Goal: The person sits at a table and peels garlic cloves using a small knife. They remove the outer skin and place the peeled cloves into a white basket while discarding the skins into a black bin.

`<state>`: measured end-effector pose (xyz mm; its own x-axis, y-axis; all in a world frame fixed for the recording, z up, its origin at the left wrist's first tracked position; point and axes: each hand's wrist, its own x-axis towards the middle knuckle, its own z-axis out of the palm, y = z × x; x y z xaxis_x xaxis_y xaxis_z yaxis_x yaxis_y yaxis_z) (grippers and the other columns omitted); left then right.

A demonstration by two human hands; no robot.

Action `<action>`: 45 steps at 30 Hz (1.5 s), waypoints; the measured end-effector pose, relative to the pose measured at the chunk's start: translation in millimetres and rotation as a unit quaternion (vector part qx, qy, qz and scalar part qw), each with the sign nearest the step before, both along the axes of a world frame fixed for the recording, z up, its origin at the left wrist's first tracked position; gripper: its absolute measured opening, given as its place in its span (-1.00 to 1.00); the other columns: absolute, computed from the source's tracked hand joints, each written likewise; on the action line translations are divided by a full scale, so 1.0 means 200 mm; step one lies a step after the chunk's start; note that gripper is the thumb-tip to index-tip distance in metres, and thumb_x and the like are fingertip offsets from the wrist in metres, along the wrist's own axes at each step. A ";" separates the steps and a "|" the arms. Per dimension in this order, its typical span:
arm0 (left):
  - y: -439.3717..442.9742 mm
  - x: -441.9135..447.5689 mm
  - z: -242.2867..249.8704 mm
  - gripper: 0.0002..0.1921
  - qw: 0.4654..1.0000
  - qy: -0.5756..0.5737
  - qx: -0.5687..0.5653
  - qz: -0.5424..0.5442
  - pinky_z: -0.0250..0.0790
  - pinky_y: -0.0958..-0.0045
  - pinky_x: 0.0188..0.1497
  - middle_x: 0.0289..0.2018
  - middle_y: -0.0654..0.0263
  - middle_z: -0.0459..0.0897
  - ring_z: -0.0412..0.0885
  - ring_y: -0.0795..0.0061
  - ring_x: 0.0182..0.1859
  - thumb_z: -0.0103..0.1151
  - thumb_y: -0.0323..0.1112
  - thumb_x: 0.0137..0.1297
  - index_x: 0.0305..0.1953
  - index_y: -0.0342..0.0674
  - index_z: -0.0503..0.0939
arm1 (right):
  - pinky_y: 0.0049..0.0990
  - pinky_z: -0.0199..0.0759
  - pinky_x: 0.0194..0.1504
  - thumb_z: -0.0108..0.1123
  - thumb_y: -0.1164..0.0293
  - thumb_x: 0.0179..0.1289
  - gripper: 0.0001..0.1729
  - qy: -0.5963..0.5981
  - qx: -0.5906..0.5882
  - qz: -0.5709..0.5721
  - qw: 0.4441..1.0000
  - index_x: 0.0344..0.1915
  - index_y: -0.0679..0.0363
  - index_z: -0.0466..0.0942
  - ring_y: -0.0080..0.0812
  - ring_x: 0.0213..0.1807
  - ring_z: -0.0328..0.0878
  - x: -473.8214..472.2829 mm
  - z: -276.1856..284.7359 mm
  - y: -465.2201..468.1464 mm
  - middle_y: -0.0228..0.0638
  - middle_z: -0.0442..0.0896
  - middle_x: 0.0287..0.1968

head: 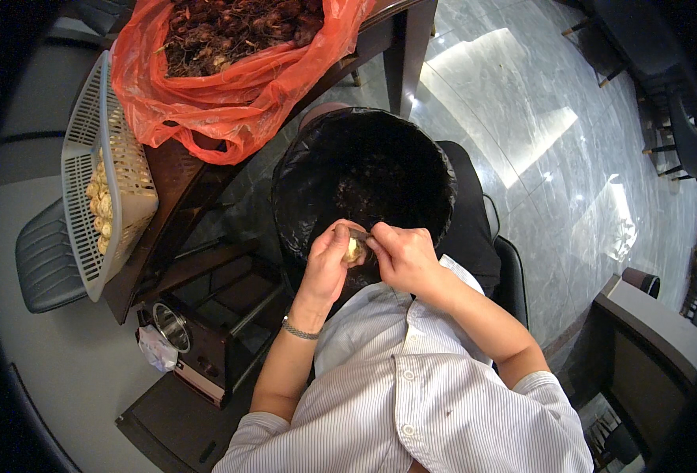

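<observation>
My left hand (pixel 326 257) grips a partly peeled tuber (pixel 354 253), whose pale flesh shows on the side towards my right hand. Pinched in my right hand (pixel 406 255) is a thin, dark blade-like tool (pixel 360 234), lying against the top of the tuber; its handle is hidden by the fingers. Both hands meet over the near rim of a bin lined with a black plastic bag (pixel 443 171). Dark scraps (pixel 366 195) lie dimly visible inside it.
A red plastic bag (pixel 218 97) full of dark, rooty tubers (pixel 242 35) stands on a dark wooden table (pixel 174 171). Beside it, a plastic basket (pixel 132 177) holds several pale peeled tubers (pixel 101 204). Below left is a cabinet (pixel 206 355) with a round metal-rimmed opening (pixel 171 326).
</observation>
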<state>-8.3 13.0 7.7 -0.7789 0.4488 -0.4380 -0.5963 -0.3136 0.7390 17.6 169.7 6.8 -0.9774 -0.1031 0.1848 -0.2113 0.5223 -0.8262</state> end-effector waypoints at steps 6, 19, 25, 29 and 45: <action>0.00 -0.02 0.00 -0.74 1.000 -0.019 0.016 -0.002 0.26 0.60 -0.26 -0.27 0.34 0.51 0.40 0.62 -0.32 -0.04 -0.32 0.39 -0.01 -0.33 0.43 | -0.22 0.34 -0.57 0.08 0.40 0.25 -0.83 -0.114 -0.065 -0.074 0.989 -0.43 0.24 0.37 -0.04 -0.57 0.51 -0.01 -0.02 0.02 -0.09 0.49 -0.61; -0.03 -0.02 -0.02 -0.60 0.991 -0.051 0.122 -0.010 0.26 0.51 -0.23 -0.11 0.27 0.49 0.41 0.53 -0.22 -0.05 -0.24 0.39 0.17 -0.28 0.29 | -0.26 0.34 -0.55 0.08 0.42 0.25 -0.85 -0.076 -0.098 -0.069 0.990 -0.43 0.23 0.38 -0.09 -0.55 0.51 0.00 0.00 0.02 -0.13 0.50 -0.56; 0.00 0.00 -0.02 -0.61 0.996 -0.024 0.083 -0.001 0.24 0.53 -0.29 -0.23 0.32 0.48 0.38 0.57 -0.29 -0.21 -0.02 0.45 -0.02 -0.24 0.38 | -0.28 0.38 -0.58 0.07 0.48 0.20 -0.86 -0.034 -0.069 0.012 0.997 -0.47 0.23 0.35 -0.10 -0.56 0.52 0.01 0.02 0.01 -0.18 0.53 -0.56; 0.00 -0.01 -0.01 -0.63 0.998 -0.003 0.053 -0.016 0.21 0.60 -0.36 -0.35 0.39 0.46 0.35 0.65 -0.38 -0.21 -0.02 0.46 -0.11 -0.24 0.42 | -0.29 0.37 -0.60 0.07 0.49 0.19 -0.86 0.013 -0.005 0.006 1.000 -0.49 0.22 0.34 -0.13 -0.57 0.53 -0.01 0.00 0.02 -0.20 0.54 -0.56; 0.01 -0.02 0.01 -0.64 0.999 0.023 0.004 -0.040 0.24 0.57 -0.30 -0.20 0.36 0.49 0.37 0.61 -0.30 0.05 -0.35 0.34 0.12 -0.28 0.32 | -0.23 0.39 -0.53 0.09 0.43 0.20 -0.85 -0.054 -0.095 0.024 0.994 -0.46 0.23 0.38 -0.04 -0.53 0.51 -0.01 0.01 0.05 -0.13 0.53 -0.56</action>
